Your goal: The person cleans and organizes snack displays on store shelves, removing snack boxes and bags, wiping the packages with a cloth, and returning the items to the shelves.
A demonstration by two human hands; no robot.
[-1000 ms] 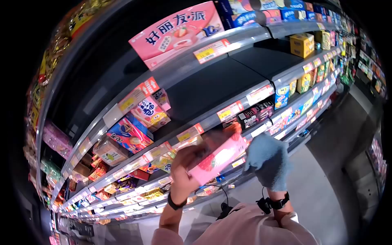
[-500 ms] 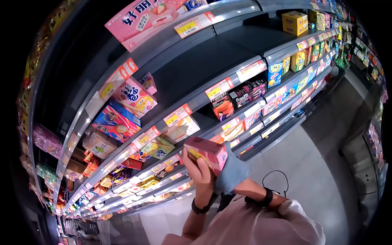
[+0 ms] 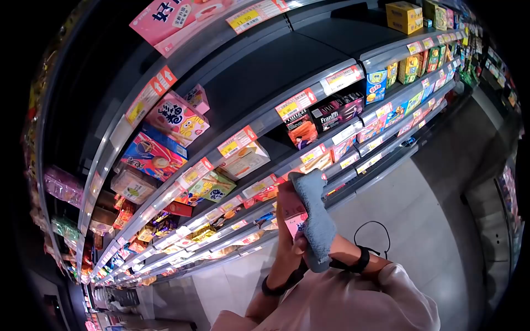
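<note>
My left hand point(image 3: 285, 251) grips a pink snack box point(image 3: 292, 216) from below, with the thumb along its near side. A blue-grey cloth point(image 3: 318, 212) lies against the right side of the box. My right hand point(image 3: 339, 248) holds this cloth, and its fingers are mostly covered by it. Both hands are in front of my body, close to the lower shelves. Dark bands circle both wrists.
Tiered shelves point(image 3: 259, 121) with price tags curve along the left and top. Upright and lying snack boxes, such as a pink one point(image 3: 179, 120) and black Franzzi packs point(image 3: 337, 113), stand on them. A thin black cable loop point(image 3: 372, 223) lies on the grey floor point(image 3: 408, 209).
The box has turned upright, and its yellow-printed face no longer shows. The cloth has moved up from beneath the box to its right side. Both hands stay close together.
</note>
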